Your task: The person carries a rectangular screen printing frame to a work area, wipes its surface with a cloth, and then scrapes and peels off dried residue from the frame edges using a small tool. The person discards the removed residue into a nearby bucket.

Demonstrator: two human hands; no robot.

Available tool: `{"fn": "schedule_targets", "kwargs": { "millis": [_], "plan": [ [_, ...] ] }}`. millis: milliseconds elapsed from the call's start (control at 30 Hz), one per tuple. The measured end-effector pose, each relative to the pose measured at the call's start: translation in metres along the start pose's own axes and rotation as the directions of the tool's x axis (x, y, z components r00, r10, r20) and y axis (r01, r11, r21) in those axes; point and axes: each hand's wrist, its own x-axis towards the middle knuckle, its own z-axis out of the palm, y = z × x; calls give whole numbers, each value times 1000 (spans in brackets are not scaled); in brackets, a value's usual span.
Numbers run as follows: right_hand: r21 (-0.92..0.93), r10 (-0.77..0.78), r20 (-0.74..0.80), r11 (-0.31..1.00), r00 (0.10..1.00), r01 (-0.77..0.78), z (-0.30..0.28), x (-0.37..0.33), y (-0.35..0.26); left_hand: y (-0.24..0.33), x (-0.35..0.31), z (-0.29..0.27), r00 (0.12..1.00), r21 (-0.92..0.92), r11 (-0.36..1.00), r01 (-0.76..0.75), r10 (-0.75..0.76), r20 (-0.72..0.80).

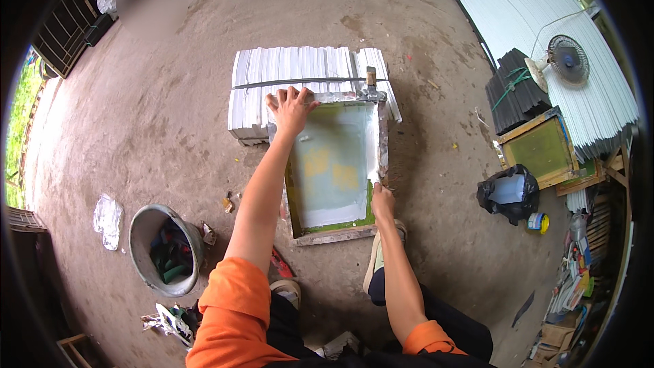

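Note:
A screen printing frame (334, 237) lies in front of me, its pale mesh smeared with white ink and showing two yellowish patches. Its far end overlaps a strapped stack of white sheets (293, 68). My left hand (291, 110) grips the frame's far left corner, fingers bent over the far bar. At the right side, lower down, my right hand (383, 201) is closed at the frame's edge; its fingers are partly hidden. A metal clamp (372, 95) sits at the far right corner.
A grey bucket (141, 259) with dark cloths stands at left, near crumpled plastic (107, 221). At right are a black bag (485, 193), a yellow-lidded jar (538, 223), another framed screen (541, 150), a fan (568, 61) and large stacked white sheets (524, 0).

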Motion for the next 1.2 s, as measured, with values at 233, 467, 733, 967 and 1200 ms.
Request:
{"fn": "schedule_targets", "kwargs": {
  "millis": [233,467,733,967,1200],
  "plan": [
    [4,-105,-91,994,990,106,-26,-27,-28,1,1,2,999,5,1000,-15,15,-37],
    [-49,-239,-145,971,960,234,-46,-58,-49,5,4,-2,998,-53,998,13,-10,63],
    [49,-394,-109,915,913,400,-47,-158,-80,-8,14,15,990,-65,997,38,-29,136],
    [368,-113,-127,917,985,153,-41,-86,-26,-24,8,17,986,-181,979,-88,112,124],
    [773,99,-28,633,995,-41,23,19,-34,-14,-5,4,993,-102,989,-107,112,44]
  ]
}}
